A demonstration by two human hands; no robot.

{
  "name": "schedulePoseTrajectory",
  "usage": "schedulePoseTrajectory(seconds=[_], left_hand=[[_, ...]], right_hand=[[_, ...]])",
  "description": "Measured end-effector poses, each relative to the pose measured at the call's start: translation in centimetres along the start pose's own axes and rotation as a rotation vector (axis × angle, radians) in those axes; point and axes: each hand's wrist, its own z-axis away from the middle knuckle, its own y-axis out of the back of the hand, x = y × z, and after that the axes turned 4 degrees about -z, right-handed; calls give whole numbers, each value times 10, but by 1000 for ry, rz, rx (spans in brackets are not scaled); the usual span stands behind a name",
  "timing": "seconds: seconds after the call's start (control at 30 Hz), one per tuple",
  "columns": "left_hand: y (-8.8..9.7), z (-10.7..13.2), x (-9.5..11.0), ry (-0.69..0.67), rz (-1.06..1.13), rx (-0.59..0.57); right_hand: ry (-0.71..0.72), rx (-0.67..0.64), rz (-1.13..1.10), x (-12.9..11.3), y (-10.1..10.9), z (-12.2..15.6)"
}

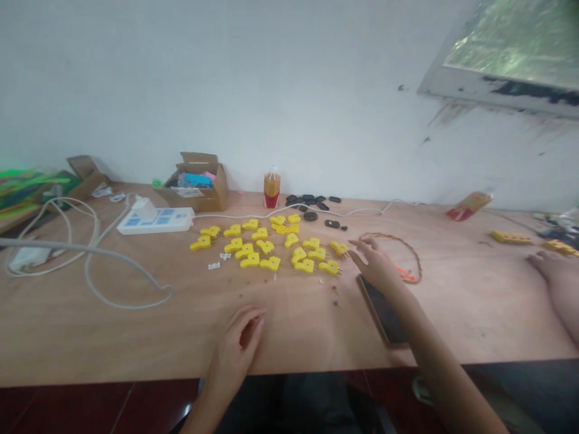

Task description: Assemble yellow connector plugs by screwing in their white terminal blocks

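Observation:
Many small yellow plug-shaped pieces [270, 263] with metal prongs lie scattered over the wooden table. My right hand [374, 263] reaches in from the right, thumb and fingers apart, its fingertips beside the prongs of the rightmost yellow piece [339, 248]; whether they touch is unclear. Loosely curled, my left hand [239, 340] rests near the front edge with a gap between thumb and fingers and nothing visible in it. Small white clips [214, 266] lie left of the yellow pieces. Tiny red [334, 288] and blue [336, 304] parts sit nearer me.
A phone [384, 310] lies under my right forearm, beside a looped brown cord [418, 259]. Behind are a bottle [272, 190], black oval pieces [310, 216] and an open cardboard box [219, 190]. A power strip [169, 220] and white cables lie left. Another person's hand [549, 268] rests right.

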Motion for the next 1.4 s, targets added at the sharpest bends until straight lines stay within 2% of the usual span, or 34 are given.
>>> schedulePoseTrajectory(seconds=[0.1,0.17,0.3,0.4,0.57,0.73,0.87,0.97,1.1,1.17,1.27,1.4], left_hand=[[-2,0,-2,2,-23,-11],[-4,0,-4,2,-35,-13],[-6,2,-4,8,-34,-27],[-5,3,-1,20,-42,-29],[-1,-1,3,-10,-53,-29],[-5,1,7,-29,-39,-49],[-5,3,4,-43,-42,-65],[16,-15,-12,-37,-73,-82],[67,-69,-45,4,-213,-37],[83,-95,-58,1,-289,-27],[87,-122,-69,-3,-380,-52],[70,-139,-75,14,-472,-81]], right_hand=[[92,-56,-56,-23,9,40],[159,-114,-119,-37,4,66],[50,-10,-81,-42,-20,95],[-15,55,-30,-34,-35,100],[35,52,10,-34,-41,102],[101,71,24,-50,-41,100],[154,34,19,-73,-55,99],[154,14,23,-82,-67,106],[162,0,-2,-78,-79,117],[163,-5,-13,-74,-84,117],[158,0,-29,-71,-86,112],[160,34,-60,-70,-83,109]])
